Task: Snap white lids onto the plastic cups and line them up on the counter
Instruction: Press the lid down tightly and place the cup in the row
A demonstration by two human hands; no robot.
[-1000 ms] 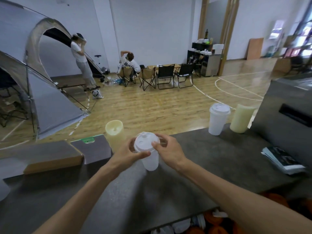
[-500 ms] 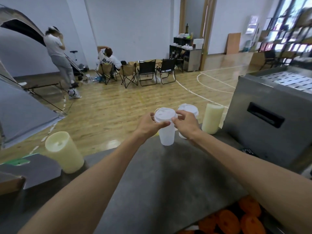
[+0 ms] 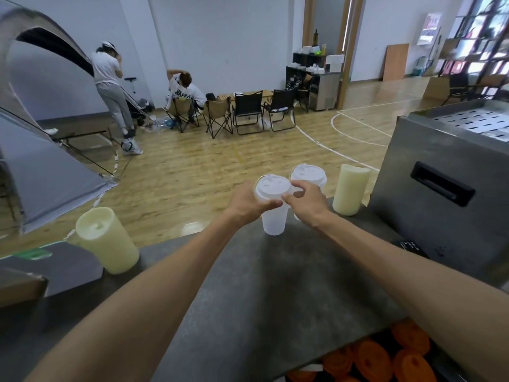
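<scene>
A translucent plastic cup (image 3: 273, 222) with a white lid (image 3: 272, 186) stands near the far edge of the grey counter (image 3: 275, 293). My left hand (image 3: 248, 204) grips it just under the lid from the left. My right hand (image 3: 304, 201) pinches the lid's right rim. Right behind it, touching or nearly so, stands a second lidded cup (image 3: 308, 175), partly hidden by my right hand.
A pale yellow cylinder (image 3: 350, 188) stands right of the cups, and another (image 3: 106, 238) at the counter's left. A steel machine (image 3: 451, 194) fills the right side. A dark flat case (image 3: 57, 266) lies far left. Orange rolls (image 3: 385, 359) sit below the counter.
Both hands carried the lidded cup from the counter's middle to the right, up against the second lidded cup. In the last half second it settled there.
</scene>
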